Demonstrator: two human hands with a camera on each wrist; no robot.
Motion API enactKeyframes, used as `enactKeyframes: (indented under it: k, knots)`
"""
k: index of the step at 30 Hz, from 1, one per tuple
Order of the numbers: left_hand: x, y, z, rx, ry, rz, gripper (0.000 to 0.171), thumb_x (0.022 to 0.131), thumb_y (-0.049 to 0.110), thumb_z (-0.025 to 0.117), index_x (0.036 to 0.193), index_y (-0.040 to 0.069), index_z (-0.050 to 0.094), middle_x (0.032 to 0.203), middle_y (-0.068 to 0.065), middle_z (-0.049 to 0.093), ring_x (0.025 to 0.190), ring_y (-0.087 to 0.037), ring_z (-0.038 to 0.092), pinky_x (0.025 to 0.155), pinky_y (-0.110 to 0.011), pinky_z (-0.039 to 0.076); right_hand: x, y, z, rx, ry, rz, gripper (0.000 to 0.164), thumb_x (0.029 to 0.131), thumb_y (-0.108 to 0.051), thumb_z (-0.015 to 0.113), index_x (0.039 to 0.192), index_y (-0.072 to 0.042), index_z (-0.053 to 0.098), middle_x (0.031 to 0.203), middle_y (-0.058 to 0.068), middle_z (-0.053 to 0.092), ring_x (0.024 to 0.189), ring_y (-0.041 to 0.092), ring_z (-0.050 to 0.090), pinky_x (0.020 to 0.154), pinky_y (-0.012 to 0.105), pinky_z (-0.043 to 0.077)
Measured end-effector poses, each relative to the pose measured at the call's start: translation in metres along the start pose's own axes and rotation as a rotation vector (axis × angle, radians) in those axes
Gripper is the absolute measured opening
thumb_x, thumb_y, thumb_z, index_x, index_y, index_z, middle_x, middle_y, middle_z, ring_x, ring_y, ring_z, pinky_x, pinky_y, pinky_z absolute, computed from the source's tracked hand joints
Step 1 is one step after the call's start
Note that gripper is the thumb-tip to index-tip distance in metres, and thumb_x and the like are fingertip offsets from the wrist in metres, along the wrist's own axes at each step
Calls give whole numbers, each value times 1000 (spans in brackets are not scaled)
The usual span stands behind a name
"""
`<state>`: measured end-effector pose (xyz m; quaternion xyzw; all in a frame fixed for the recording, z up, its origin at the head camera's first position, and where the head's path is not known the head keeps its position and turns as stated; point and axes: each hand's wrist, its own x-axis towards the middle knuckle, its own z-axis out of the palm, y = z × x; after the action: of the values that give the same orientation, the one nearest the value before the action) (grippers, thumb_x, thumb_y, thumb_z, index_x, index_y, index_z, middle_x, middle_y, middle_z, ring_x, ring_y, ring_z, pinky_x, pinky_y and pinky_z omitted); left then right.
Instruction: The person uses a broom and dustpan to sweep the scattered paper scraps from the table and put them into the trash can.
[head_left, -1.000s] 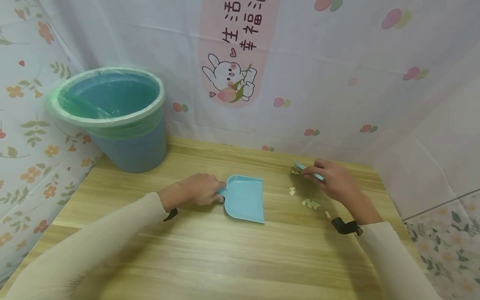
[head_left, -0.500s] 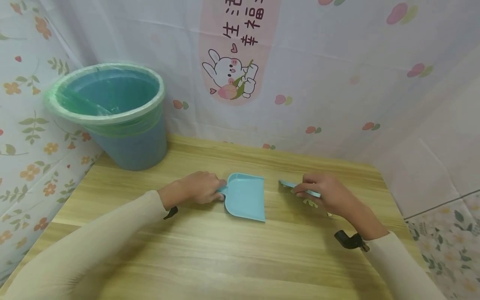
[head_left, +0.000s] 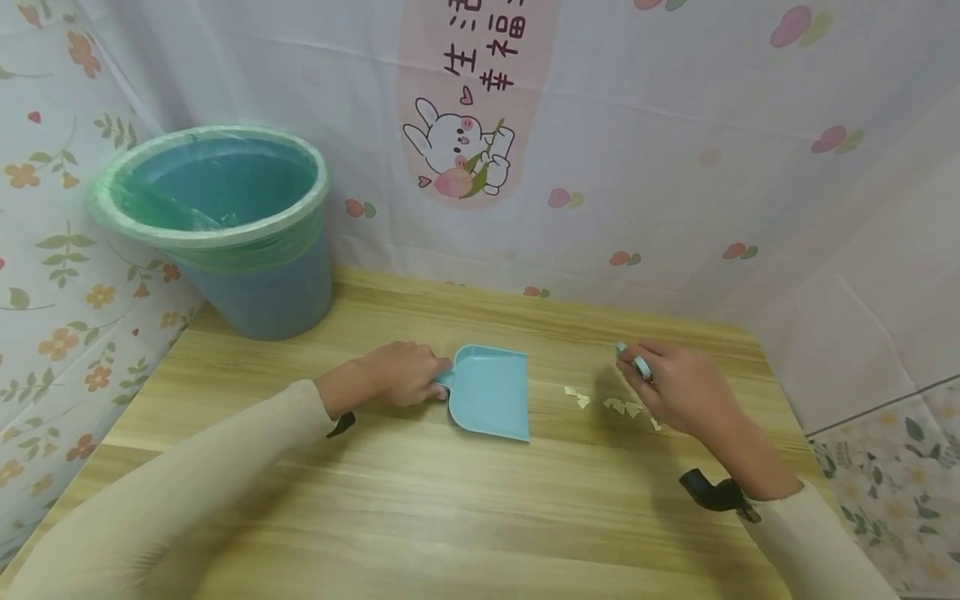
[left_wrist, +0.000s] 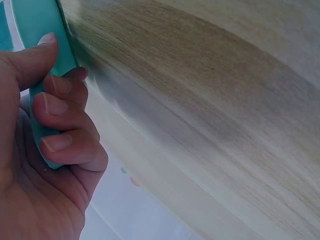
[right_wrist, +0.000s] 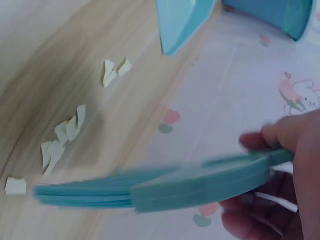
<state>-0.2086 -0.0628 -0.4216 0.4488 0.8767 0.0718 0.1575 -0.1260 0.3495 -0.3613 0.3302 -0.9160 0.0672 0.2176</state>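
Observation:
My left hand (head_left: 405,373) grips the handle of a light blue dustpan (head_left: 491,393), which lies on the table with its straight edge facing right. In the left wrist view the fingers (left_wrist: 65,105) curl round that handle. To the right, my right hand (head_left: 682,387) holds a small blue brush (right_wrist: 200,185) by its handle, raised over the table, bristles pointing away from the palm. Several pale yellow paper scraps (head_left: 621,407) lie between the brush and the dustpan; in the right wrist view two scraps (right_wrist: 114,71) sit closest to the dustpan.
A blue bin (head_left: 273,292) with a green plastic liner stands at the back left of the wooden table (head_left: 420,517). Printed cloth (head_left: 637,167) hangs behind the table and along the left side.
My right hand swept the brush leftward and toward me, then lifted back to the right. The scraps from farther back now lie closer to the dustpan. My left hand stays put.

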Motion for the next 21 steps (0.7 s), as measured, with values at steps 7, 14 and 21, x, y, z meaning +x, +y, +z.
enactKeyframes:
  k: [7, 14, 21]
  knots:
    - [0, 0, 0, -9, -10, -9, 29, 111, 33, 69, 117, 5, 66, 76, 2, 49, 68, -14, 49, 65, -34, 43, -3, 3, 7, -65, -51, 156, 44, 98, -13, 68, 67, -23, 38, 62, -11, 32, 52, 7, 29, 50, 30, 26]
    - [0, 0, 1, -11, -12, -11, 29, 110, 33, 69, 118, 5, 66, 76, 2, 49, 69, -14, 49, 66, -34, 43, 2, -3, 27, 19, -45, 143, 41, 100, -10, 65, 69, -23, 42, 62, -12, 32, 52, 4, 28, 50, 27, 25]
    - [0, 0, 0, -19, -7, -3, 27, 110, 32, 70, 115, 5, 65, 75, 3, 49, 69, -14, 50, 65, -34, 44, 14, -11, 35, 145, -72, 164, 20, 104, -10, 67, 85, -14, 67, 66, -10, 50, 53, 4, 44, 51, 28, 37]
